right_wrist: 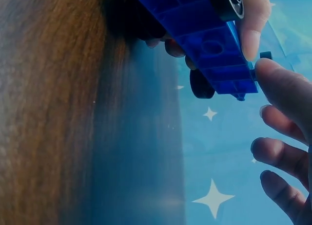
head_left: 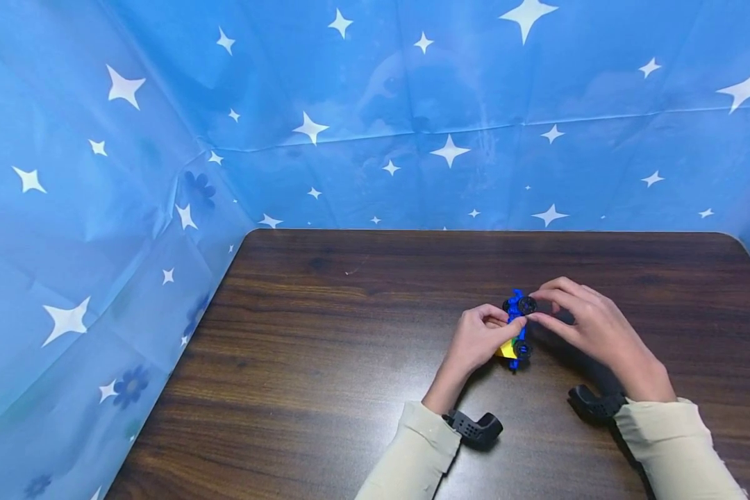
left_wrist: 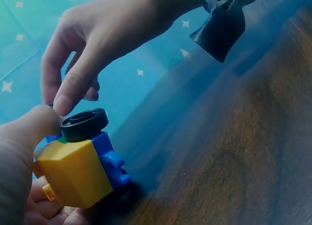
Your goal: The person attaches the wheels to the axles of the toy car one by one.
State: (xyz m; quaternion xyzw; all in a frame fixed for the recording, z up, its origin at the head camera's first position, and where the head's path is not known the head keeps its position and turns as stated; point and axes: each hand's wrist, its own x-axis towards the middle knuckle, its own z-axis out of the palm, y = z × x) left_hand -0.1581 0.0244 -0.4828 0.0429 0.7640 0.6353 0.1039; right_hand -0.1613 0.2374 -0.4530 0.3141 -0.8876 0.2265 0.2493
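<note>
A small toy car with a blue chassis (right_wrist: 209,47), black wheels and a yellow block body (left_wrist: 75,174) is tilted on its side above the table. My left hand (head_left: 481,337) grips the car from the left, thumb over the blue side and fingers beneath the body. At the car's far end, my right hand (head_left: 590,326) pinches a black wheel (head_left: 528,305) between thumb and forefinger. Its other fingers stay spread apart, as the right wrist view shows. Nearer the body, another black wheel (left_wrist: 85,123) is on its axle. In the right wrist view, the pinched wheel is mostly behind my thumb.
Below the hands lies a dark wood-grain table (head_left: 325,333). A blue curtain (head_left: 375,90) with white stars rises behind its far edge and along the left. Each wrist carries a black camera mount, the left mount (head_left: 478,429) and the right mount (head_left: 594,404).
</note>
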